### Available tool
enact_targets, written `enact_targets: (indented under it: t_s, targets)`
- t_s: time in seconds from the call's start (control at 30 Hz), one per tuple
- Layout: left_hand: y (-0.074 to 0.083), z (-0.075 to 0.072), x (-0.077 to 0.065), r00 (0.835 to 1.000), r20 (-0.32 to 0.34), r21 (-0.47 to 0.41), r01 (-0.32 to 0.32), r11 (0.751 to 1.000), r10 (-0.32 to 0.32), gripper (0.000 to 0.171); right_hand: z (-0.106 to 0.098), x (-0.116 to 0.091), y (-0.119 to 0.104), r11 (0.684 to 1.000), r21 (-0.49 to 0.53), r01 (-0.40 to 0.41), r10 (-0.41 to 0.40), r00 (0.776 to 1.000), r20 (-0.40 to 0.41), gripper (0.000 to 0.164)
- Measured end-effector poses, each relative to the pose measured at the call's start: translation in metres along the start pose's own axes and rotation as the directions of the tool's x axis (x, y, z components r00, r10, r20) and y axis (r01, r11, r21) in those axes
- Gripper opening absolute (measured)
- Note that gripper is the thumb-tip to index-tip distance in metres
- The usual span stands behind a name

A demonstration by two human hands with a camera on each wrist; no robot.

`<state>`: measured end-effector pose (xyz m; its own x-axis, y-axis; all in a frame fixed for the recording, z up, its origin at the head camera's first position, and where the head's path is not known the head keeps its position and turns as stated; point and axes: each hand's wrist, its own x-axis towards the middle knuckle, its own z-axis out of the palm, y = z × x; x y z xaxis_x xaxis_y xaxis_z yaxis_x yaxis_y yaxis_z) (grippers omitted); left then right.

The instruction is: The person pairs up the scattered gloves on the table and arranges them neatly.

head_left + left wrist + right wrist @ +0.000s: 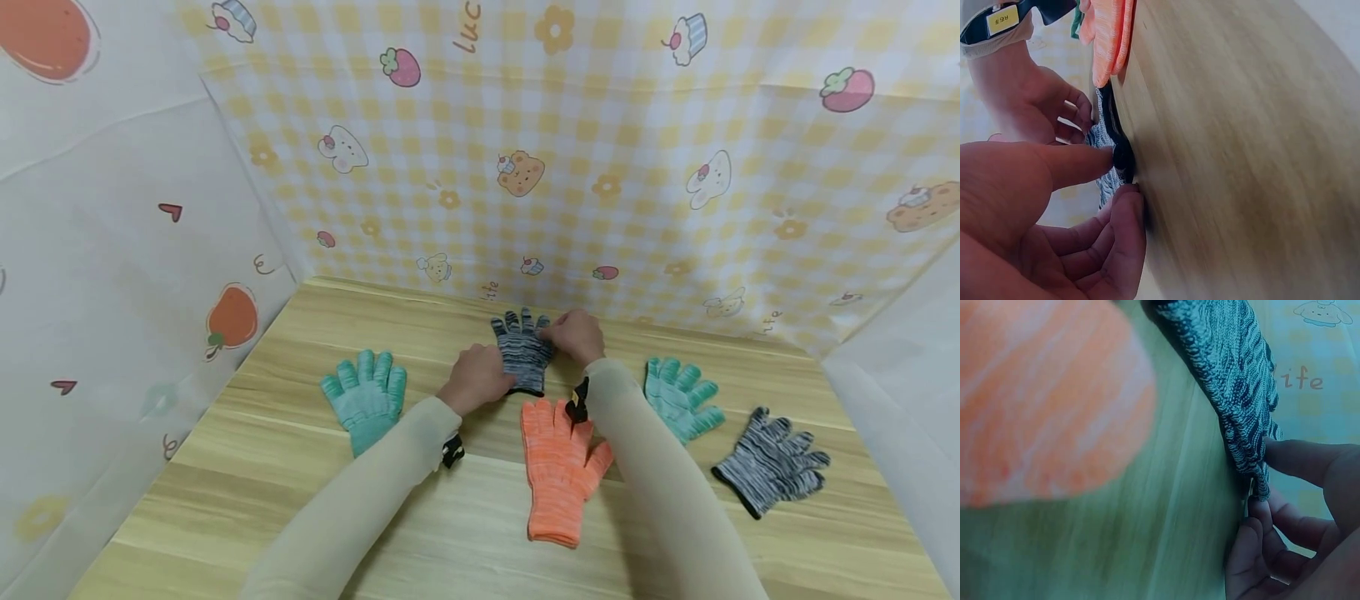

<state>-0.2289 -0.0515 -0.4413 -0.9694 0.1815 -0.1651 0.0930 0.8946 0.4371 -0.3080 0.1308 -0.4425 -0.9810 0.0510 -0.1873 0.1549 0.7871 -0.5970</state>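
Orange glove (555,479) nearest | left hand (480,377) pinches grey glove (526,354) by cuff (1124,153) | right hand (577,335), edge

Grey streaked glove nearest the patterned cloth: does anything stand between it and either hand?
Nothing visible does. The left hand pinches the grey glove at its black cuff; the right hand pinches its side edge. The orange glove lies close by, on the person's side of the cuff, but not between.

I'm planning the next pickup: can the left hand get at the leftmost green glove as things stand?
Probably yes, once the left hand releases the grey glove it pinches: the green glove lies close by, its fingers uncovered.
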Motion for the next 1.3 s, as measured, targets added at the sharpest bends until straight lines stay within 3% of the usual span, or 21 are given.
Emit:
enact_targets:
  t_s: [0.17, 0.5, 0.7, 0.93, 1.3]
  targets:
    - [0.001, 0.001, 0.000, 1.000, -0.002, 0.002, 0.002, 1.000, -0.002, 0.037, 0.001, 0.002, -0.002, 1.000, 0.005, -0.003, 0.003, 1.000, -0.003, 0.028]
    - [0.005, 0.000, -0.001, 1.000, 0.000, 0.009, -0.011, 1.000, 0.011, 0.042, 0.003, 0.005, 0.000, 0.998, 0.014, 0.056, -0.056, 0.998, 0.022, 0.047]
    - [0.003, 0.000, -0.001, 1.000, 0.009, -0.016, 0.005, 1.000, -0.005, 0.040, 0.002, 0.003, 0.004, 0.990, 0.038, 0.133, -0.133, 0.991, 0.002, 0.036]
    - [0.002, 0.001, 0.000, 1.000, -0.028, -0.042, 0.003, 0.999, -0.004, 0.039, 0.001, -0.003, 0.003, 0.983, 0.067, 0.169, -0.166, 0.985, -0.039, 0.021]
    - [-0.003, -0.002, -0.010, 0.993, -0.103, -0.115, -0.071, 0.991, 0.059, 0.047, -0.001, -0.008, 0.003, 0.969, 0.132, 0.209, -0.200, 0.977, -0.077, 0.016]
